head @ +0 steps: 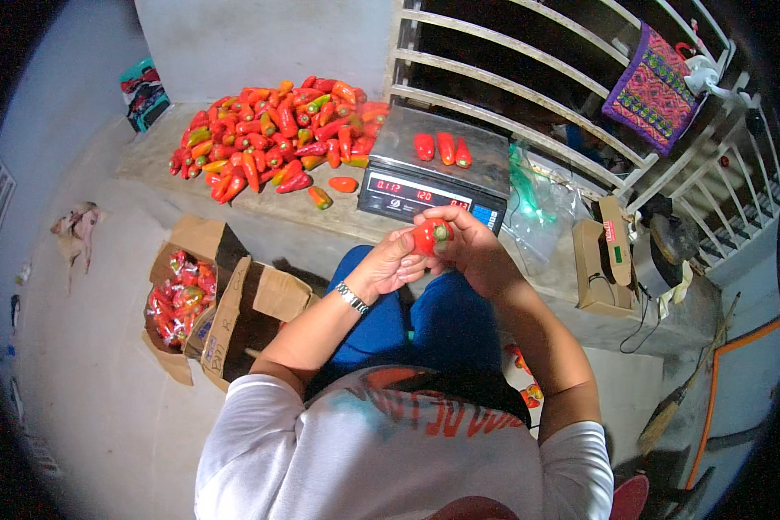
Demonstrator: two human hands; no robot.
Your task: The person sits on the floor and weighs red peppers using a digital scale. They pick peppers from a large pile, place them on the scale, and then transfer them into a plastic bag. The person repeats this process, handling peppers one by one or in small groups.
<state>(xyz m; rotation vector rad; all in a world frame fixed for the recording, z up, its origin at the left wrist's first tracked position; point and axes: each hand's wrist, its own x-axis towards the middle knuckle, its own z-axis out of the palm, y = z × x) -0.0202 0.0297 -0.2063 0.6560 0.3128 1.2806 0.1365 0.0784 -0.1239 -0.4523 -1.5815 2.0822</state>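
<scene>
A red pepper point(429, 238) with a green stem end is held up between both hands, in front of the scale's display. My left hand point(392, 263), a metal watch on its wrist, grips the pepper from the left. The fingers of my right hand point(471, 247) curl round its other side. Just beyond stands an electronic scale point(377, 203) with lit red digits. Three red peppers point(446, 148) lie on its metal pan point(403, 127). Left of the scale spreads a large heap of red, orange and greenish peppers point(273, 133). A few loose peppers point(343, 184) lie at its near side.
Bagged peppers point(182, 296) fill a cardboard box point(198, 231) on the floor, with another open box point(260, 305) beside it. Clear plastic bags point(539, 224) and a small carton point(601, 260) sit right of the scale. White bars point(494, 32) rise behind. A dog point(78, 227) lies at left.
</scene>
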